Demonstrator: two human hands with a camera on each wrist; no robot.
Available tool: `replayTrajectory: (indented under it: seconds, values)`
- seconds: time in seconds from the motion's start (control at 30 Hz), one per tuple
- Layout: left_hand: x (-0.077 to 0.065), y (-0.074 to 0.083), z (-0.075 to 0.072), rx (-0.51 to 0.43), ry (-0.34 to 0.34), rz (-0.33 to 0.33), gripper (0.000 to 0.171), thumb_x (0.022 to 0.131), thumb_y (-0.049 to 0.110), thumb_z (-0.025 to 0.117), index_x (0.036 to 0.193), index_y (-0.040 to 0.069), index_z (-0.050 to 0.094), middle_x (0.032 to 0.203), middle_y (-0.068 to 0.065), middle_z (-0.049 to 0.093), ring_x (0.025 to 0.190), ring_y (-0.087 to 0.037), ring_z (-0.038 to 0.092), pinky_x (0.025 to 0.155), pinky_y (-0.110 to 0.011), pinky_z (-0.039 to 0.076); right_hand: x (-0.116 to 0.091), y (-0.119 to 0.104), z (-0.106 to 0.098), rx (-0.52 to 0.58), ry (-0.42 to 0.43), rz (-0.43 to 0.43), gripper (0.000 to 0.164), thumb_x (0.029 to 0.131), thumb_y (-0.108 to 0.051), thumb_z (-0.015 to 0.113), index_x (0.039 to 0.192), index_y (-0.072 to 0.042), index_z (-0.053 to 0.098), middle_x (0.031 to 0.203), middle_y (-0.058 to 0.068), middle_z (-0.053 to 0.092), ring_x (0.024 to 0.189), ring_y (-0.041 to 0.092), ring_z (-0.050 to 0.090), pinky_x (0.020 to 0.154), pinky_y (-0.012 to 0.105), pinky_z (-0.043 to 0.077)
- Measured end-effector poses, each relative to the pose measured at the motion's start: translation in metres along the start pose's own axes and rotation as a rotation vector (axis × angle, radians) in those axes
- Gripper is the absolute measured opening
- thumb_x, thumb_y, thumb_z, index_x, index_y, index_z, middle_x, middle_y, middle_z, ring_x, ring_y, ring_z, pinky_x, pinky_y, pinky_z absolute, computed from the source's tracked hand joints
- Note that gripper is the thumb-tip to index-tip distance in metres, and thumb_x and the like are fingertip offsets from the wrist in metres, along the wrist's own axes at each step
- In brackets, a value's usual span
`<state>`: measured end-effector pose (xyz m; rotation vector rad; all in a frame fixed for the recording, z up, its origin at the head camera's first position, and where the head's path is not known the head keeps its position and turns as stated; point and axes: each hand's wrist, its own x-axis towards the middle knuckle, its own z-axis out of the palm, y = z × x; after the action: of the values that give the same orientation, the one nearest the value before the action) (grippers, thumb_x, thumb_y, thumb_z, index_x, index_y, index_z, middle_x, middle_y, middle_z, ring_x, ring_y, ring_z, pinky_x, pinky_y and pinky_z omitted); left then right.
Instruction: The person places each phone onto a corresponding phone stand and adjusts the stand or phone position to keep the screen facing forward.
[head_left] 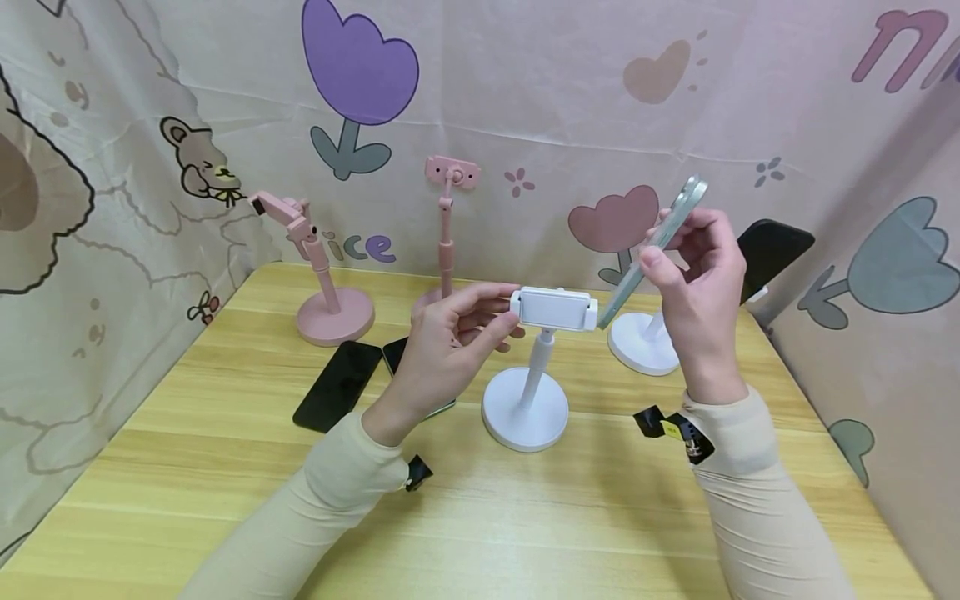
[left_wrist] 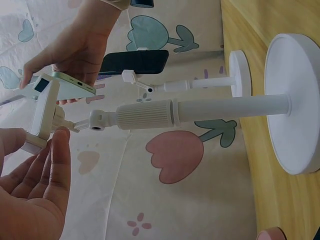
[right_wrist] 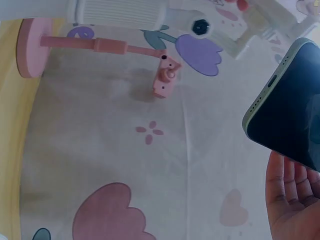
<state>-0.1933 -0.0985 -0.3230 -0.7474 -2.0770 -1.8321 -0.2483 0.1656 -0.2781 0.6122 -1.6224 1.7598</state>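
Note:
A white phone stand (head_left: 537, 367) stands upright on its round base, its clamp (head_left: 555, 309) facing me. My left hand (head_left: 450, 342) pinches the clamp's left end; in the left wrist view the thumb lies on one side and the fingers on the other. My right hand (head_left: 705, 283) holds a pale green phone (head_left: 673, 217) by its edges, tilted, with its lower end close to the clamp's right end. The phone's dark screen (right_wrist: 290, 105) shows in the right wrist view. Nothing sits in the clamp.
Behind on the right, another white stand (head_left: 645, 343) carries a dark phone (head_left: 772, 250). Two pink stands, one at left (head_left: 334, 317) and one at centre back (head_left: 446, 225), stand near the curtain. A black phone (head_left: 337, 386) lies left, with another (head_left: 393, 352) partly hidden by my left hand.

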Motion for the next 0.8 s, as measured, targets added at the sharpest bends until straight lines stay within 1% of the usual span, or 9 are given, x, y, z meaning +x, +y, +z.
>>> replayTrajectory:
  seconds: [0.1,0.27,0.37,0.53,0.63,0.7,0.8]
  values:
    - [0.000,0.000,0.000,-0.002,0.001,0.002,0.034,0.103,0.003,0.070,0.136,0.000,0.069,0.112,-0.018,0.079,0.096,-0.037,0.080,0.080,-0.033,0.069,0.001,-0.003,0.001,0.040,0.007,-0.022,0.036,0.081,-0.015,0.077,0.115,-0.005,0.069,0.103,0.007,0.071,0.091,0.021,0.068,0.083,0.023,0.059]
    - [0.000,0.000,0.000,0.004,0.000,0.001,0.033,0.103,0.004,0.070,0.136,0.001,0.069,0.112,-0.017,0.079,0.095,-0.030,0.081,0.080,-0.032,0.069,-0.001,-0.011,0.003,0.114,0.001,-0.035,0.039,0.082,-0.016,0.078,0.116,0.000,0.069,0.101,0.012,0.070,0.089,0.022,0.070,0.083,0.029,0.058]
    - [0.000,0.000,0.000,0.000,-0.004,0.013,0.034,0.103,0.003,0.070,0.136,0.000,0.068,0.112,-0.018,0.078,0.094,-0.026,0.081,0.079,-0.033,0.069,-0.002,-0.015,0.005,0.181,-0.004,-0.019,0.041,0.082,-0.015,0.077,0.118,0.003,0.068,0.102,0.014,0.068,0.088,0.023,0.069,0.082,0.030,0.060]
    - [0.000,0.000,0.001,-0.022,-0.016,0.025,0.034,0.103,0.001,0.069,0.137,-0.002,0.067,0.112,-0.020,0.077,0.092,-0.027,0.081,0.079,-0.034,0.069,-0.002,-0.021,0.008,0.265,-0.010,-0.013,0.044,0.081,-0.011,0.074,0.121,0.005,0.066,0.105,0.017,0.066,0.090,0.024,0.068,0.080,0.029,0.063]
    - [0.000,0.001,0.001,-0.026,-0.019,0.019,0.034,0.103,0.001,0.069,0.137,-0.002,0.067,0.112,-0.020,0.077,0.092,-0.027,0.081,0.079,-0.034,0.069,-0.002,-0.023,0.010,0.296,-0.008,-0.025,0.046,0.080,-0.013,0.076,0.120,0.005,0.066,0.106,0.018,0.066,0.088,0.024,0.068,0.079,0.029,0.063]
    - [0.000,0.001,0.001,-0.024,-0.018,0.014,0.034,0.103,0.001,0.069,0.137,-0.002,0.067,0.112,-0.020,0.077,0.092,-0.027,0.081,0.079,-0.034,0.069,-0.003,-0.025,0.012,0.317,-0.010,-0.031,0.045,0.079,-0.011,0.074,0.120,0.005,0.064,0.105,0.018,0.065,0.085,0.024,0.068,0.077,0.029,0.064]
    - [-0.001,0.001,0.001,-0.023,-0.018,0.013,0.034,0.103,0.001,0.068,0.137,-0.003,0.067,0.112,-0.020,0.077,0.093,-0.030,0.081,0.079,-0.034,0.069,-0.003,-0.027,0.015,0.355,-0.009,-0.032,0.038,0.079,-0.004,0.066,0.116,0.006,0.061,0.099,0.018,0.064,0.077,0.024,0.069,0.073,0.031,0.066]
